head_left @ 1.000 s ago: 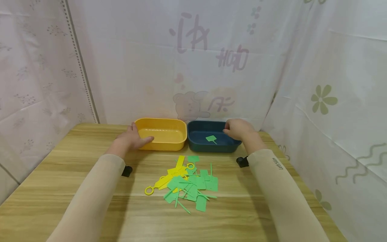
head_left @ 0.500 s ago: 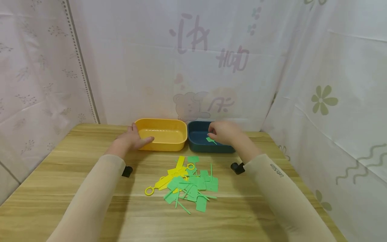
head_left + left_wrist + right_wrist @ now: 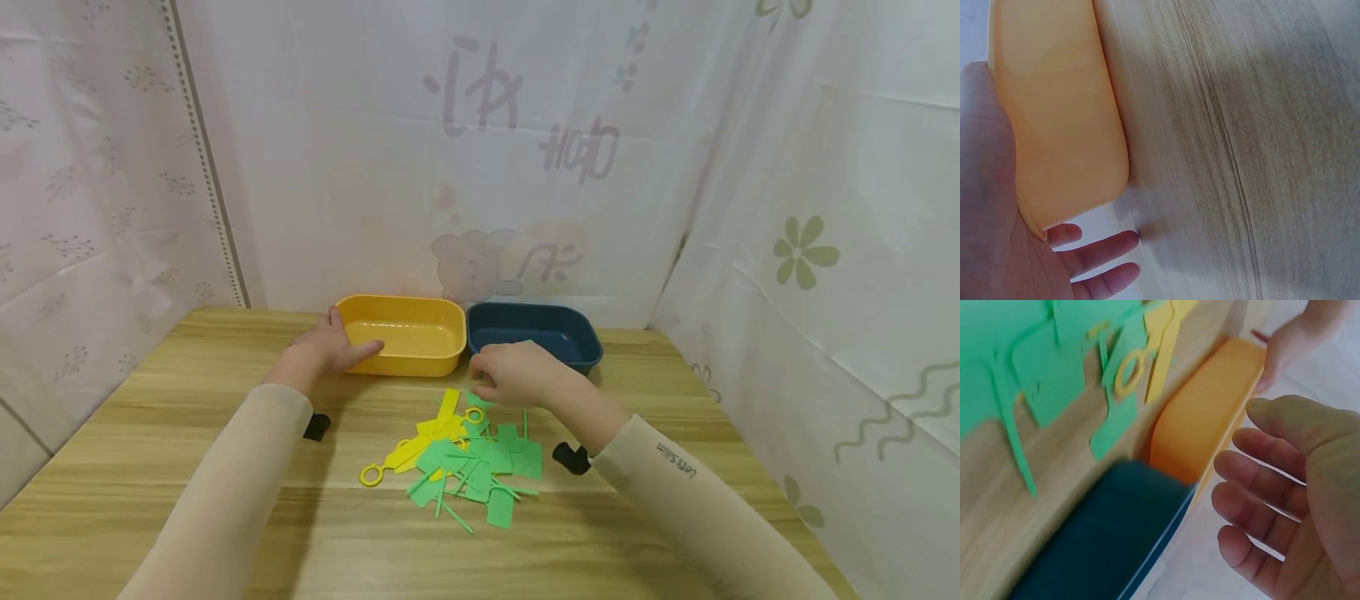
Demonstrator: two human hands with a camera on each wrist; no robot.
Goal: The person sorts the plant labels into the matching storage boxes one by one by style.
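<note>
My left hand (image 3: 327, 346) rests at the left end of the yellow bin (image 3: 397, 365), thumb over the near rim and the other fingers extended past the corner. In the left wrist view those fingers (image 3: 1107, 253) are nearly straight. My right hand (image 3: 517, 372) hovers over the near rim of the dark blue bin (image 3: 566, 327), its fingers loosely bent and holding nothing in the right wrist view. Just below it lies a pile of green plastic plant labels (image 3: 491, 456) with pointed stems. Mixed into its left side are yellow tags (image 3: 405, 450) with ring ends.
The two bins stand side by side at the back of the wooden table (image 3: 225, 367), against a printed white curtain (image 3: 337, 167). More curtain hangs along both sides. A black wrist device (image 3: 572, 458) shows beneath the right sleeve.
My right hand has moved left and toward me, from the right end of the dark blue bin to its near rim. It now hides the green label lying inside. The left hand stays put.
</note>
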